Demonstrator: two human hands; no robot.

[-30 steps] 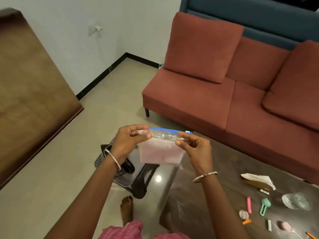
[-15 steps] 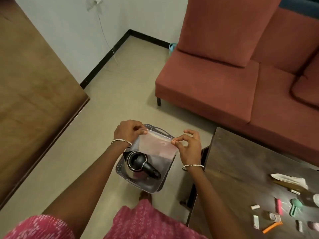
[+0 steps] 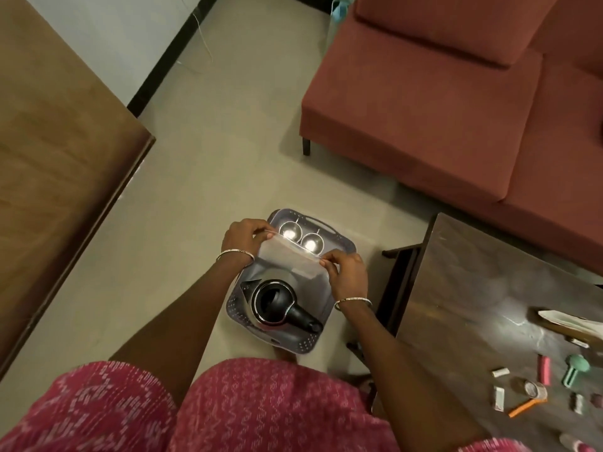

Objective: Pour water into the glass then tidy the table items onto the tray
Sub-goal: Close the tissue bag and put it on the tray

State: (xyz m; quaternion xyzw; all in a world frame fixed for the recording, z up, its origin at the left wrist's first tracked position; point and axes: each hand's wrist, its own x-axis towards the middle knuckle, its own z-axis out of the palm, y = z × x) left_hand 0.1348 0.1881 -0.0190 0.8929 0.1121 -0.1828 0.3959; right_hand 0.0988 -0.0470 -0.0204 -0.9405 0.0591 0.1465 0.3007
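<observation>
A grey tray [image 3: 339, 241] sits low on the floor side of the dark table. It holds a black-lidded steel kettle [image 3: 272, 303] near me and two shiny steel glasses [image 3: 290, 232] at its far end. Both hands pinch the top edge of a clear zip bag [image 3: 288, 259] and hold it low over the tray's middle. My left hand [image 3: 243, 238] grips the bag's left corner, my right hand [image 3: 346, 272] the right corner. The bag covers part of the tray floor.
The dark wooden table [image 3: 483, 288] at right carries small items: a pink stick [image 3: 544, 374], a green tool [image 3: 575, 368], an orange piece [image 3: 525, 407], a tape roll [image 3: 532, 389], white paper [image 3: 567, 321]. A red sofa [image 3: 440, 102] stands behind. A wooden surface [image 3: 55, 151] lies at left.
The view tipped downward and both hands lowered the zip bag from chest height down over the tray. The two steel glasses came into view beyond the bag.
</observation>
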